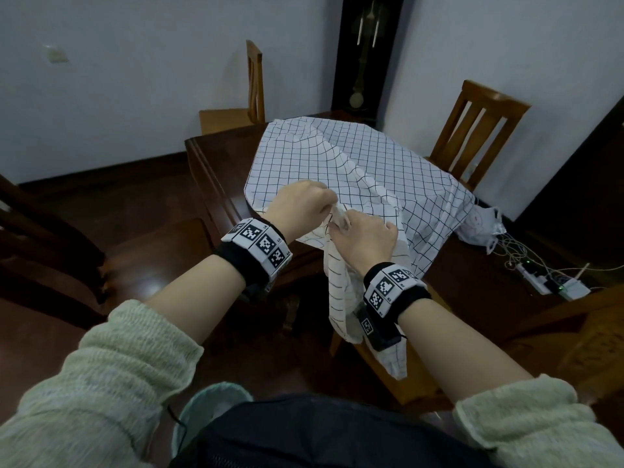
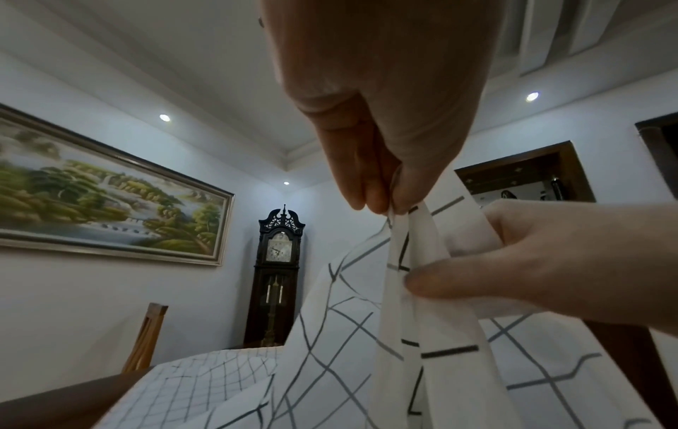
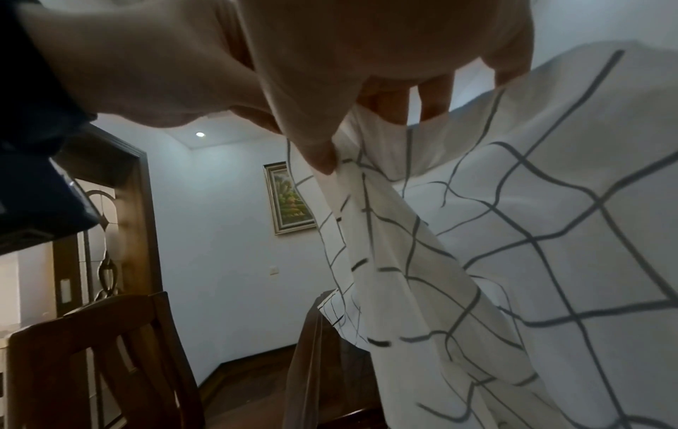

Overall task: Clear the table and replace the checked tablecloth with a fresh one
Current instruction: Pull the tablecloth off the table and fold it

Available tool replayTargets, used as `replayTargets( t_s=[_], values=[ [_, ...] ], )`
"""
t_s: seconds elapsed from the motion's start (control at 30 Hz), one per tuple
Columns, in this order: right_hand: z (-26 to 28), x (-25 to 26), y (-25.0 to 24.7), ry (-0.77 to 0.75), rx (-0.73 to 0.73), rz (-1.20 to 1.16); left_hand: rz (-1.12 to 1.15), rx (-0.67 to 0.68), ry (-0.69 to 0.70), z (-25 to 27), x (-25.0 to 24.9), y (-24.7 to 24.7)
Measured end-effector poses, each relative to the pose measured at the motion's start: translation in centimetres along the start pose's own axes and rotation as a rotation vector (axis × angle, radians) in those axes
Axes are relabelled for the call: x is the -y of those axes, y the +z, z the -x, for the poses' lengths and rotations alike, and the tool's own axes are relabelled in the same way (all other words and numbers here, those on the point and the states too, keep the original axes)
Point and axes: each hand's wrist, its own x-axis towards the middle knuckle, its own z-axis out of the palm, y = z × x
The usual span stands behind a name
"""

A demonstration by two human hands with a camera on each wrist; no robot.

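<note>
At the left of the head view the left hand [image 1: 297, 204] is curled, thumb and fingertips pinching a gathered edge of the checked tablecloth [image 1: 371, 163]; the left wrist view shows that pinch plainly. Just beside it, the right hand [image 1: 364, 241] grips the same bunched edge a little lower, its thumb [image 3: 319, 156] pressed against the fabric over the fingers. The two hands sit close together, almost touching.

The cloth lies half drawn off the dark wooden table [image 1: 216, 184]: its far part is spread flat on the top toward the grandfather clock [image 1: 364, 52], its near part lifted into a ridge that runs from the hands away to the far edge, and a loose tail hangs down below the right wrist. Its long axis therefore points away from the person, slightly rightward.

To do this gathering well, I would keep both pinches firm and draw the cloth in hand over hand along that ridge. At the right a pale plastic bag [image 1: 483, 224] and tangled cables [image 1: 526, 258] seem to touch the cloth's edge, though the view is unclear there, so pulling slowly would avoid dragging them
</note>
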Motion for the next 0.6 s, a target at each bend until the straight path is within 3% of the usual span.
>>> replayTargets(
  t_s=[0.3,0.43,0.5,0.6],
  values=[
    [-0.1,-1.4,-0.6,-0.100,-0.144,0.069,-0.021,0.087,-0.020,-0.1,-0.7,0.1],
    [-0.2,-2.2,0.1,-0.195,-0.353,0.004,-0.031,0.098,0.001,0.0,-0.7,0.1],
    [-0.1,-2.5,0.3,-0.243,-0.419,-0.035,0.021,0.087,-0.016,0.0,-0.6,0.0],
    [-0.1,-2.5,0.2,-0.296,-0.469,-0.045,0.260,-0.038,-0.138,0.4,-0.6,0.4]
  ],
)
